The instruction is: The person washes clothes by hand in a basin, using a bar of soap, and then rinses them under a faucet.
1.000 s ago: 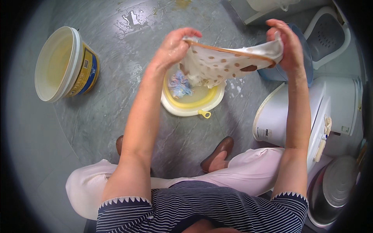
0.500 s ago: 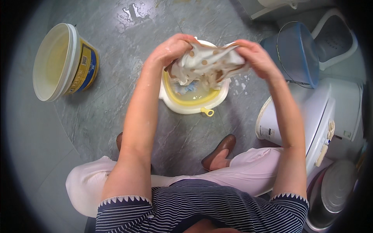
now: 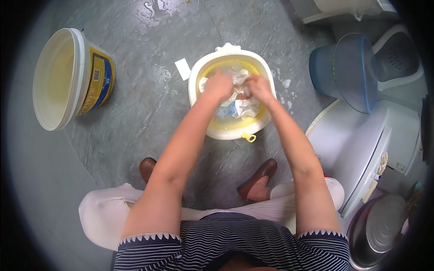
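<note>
A white-rimmed washbasin [image 3: 194, 86] with a yellow inside stands on the floor before me, holding water and wet fabric. Both arms reach down into it. My left hand [image 3: 219, 86] is closed on the white cloth with tan dots [image 3: 239, 91], its fingertips partly hidden in the folds. On the other side of the bunched cloth, my right hand [image 3: 259, 89] has its fingers curled onto it, somewhat blurred. A light blue piece of fabric [image 3: 229, 109] lies in the water below the hands. The yellow plug tab [image 3: 248, 137] hangs at the basin's near rim.
A large yellow bucket [image 3: 97, 81] stands at left. On the right are a blue bucket [image 3: 321, 70], a grey-white chair [image 3: 398, 58], a pale lidded tub [image 3: 348, 135] and a metal-lidded pot [image 3: 386, 223]. A white card [image 3: 182, 69] lies beside the basin on the wet grey floor [image 3: 122, 135].
Both hands have come down and closer together, from holding the dotted cloth stretched above the basin to bunching it inside. The white card beside the basin has come into sight.
</note>
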